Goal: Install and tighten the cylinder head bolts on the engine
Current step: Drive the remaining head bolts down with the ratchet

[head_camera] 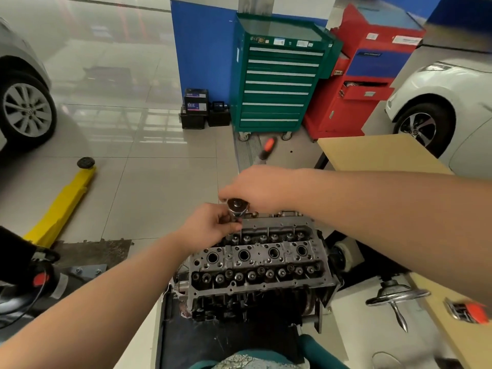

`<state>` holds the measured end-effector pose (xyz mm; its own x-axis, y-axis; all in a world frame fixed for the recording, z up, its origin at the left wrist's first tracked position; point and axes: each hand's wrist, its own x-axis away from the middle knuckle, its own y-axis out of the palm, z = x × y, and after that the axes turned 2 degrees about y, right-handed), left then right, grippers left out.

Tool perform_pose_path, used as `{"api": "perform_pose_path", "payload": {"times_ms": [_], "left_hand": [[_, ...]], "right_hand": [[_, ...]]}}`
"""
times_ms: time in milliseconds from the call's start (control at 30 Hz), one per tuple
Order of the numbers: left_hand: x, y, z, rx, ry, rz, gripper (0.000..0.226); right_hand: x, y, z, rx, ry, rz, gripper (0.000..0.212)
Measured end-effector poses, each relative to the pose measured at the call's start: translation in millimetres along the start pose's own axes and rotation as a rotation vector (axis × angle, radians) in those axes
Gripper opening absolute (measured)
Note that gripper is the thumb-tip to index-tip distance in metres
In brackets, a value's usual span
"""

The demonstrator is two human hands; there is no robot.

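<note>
Ratchet (237, 205): its round head stands over the far left corner of the cylinder head (262, 258); the orange and black handle (267, 149) points away from the person.
Right hand (262, 189): fingers curled round the ratchet near its head, grasping it.
Left hand (210, 226): fingers pinch the socket (234, 218) just below the ratchet head.
Bolt: hidden under the socket; its depth cannot be told.
Risk: if the socket sits tilted, it may slip off and round the bolt, or the left fingers could be nipped against the casting.
Room: the handle has open floor beyond the engine; the cardboard-covered worktop (378, 153) on the right is near its swing.
</note>
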<state>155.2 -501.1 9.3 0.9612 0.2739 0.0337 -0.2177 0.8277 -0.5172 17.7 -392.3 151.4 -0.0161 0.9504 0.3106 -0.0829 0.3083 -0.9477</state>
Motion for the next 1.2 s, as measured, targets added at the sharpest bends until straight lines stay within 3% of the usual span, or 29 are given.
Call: {"api": "perform_pose_path", "payload": {"times_ms": [100,200,300,433,533,633,700,767,900,1000,1067,1200], "left_hand": [[0.9,2.1,-3.1,0.054,-0.016,0.067,0.007],[5.0,11.6,-8.3,0.097,0.000,0.154,0.020],[2.8,25.1,-7.5,0.031,-0.014,0.190,0.019],[0.6,18.5,-8.4,0.018,0.024,0.153,0.022],[0.8,8.1,-5.2,-0.048,0.073,0.017,0.026],[1.1,7.1,-7.1,-0.101,0.052,0.008,0.022],[5.9,10.2,-8.7,0.054,0.012,0.081,0.003],[10.5,14.0,-9.6,0.176,0.004,0.180,0.013],[13.1,22.7,-3.4,0.120,0.059,0.239,0.028],[9.7,30.3,-5.2,-0.051,0.024,0.314,0.026],[9.1,28.8,-7.2,-0.037,0.003,0.336,0.027],[7.3,19.6,-12.7,-0.012,0.041,0.241,0.019]], "right_hand": [[-6.4,-2.0,-2.5,-0.029,0.124,0.035,0.040],[-2.1,11.4,-8.1,-0.097,0.300,-0.003,0.047],[8.7,28.0,-17.4,-0.246,0.404,0.039,0.041],[3.1,22.6,-13.8,-0.122,0.287,0.025,0.039],[3.0,6.5,5.7,-0.048,0.030,-0.054,0.032],[1.6,3.2,13.4,0.012,-0.131,-0.020,0.018],[1.7,4.0,12.5,0.015,-0.037,0.056,0.030],[7.7,12.8,6.0,-0.006,0.144,0.098,0.046],[27.4,47.6,-23.7,-0.430,0.492,0.103,0.053],[18.6,47.2,-31.2,-0.327,0.392,0.044,0.049],[9.4,31.1,-18.3,-0.177,0.306,0.011,0.046],[-4.1,-0.7,8.9,-0.038,0.019,-0.109,0.037]]}}
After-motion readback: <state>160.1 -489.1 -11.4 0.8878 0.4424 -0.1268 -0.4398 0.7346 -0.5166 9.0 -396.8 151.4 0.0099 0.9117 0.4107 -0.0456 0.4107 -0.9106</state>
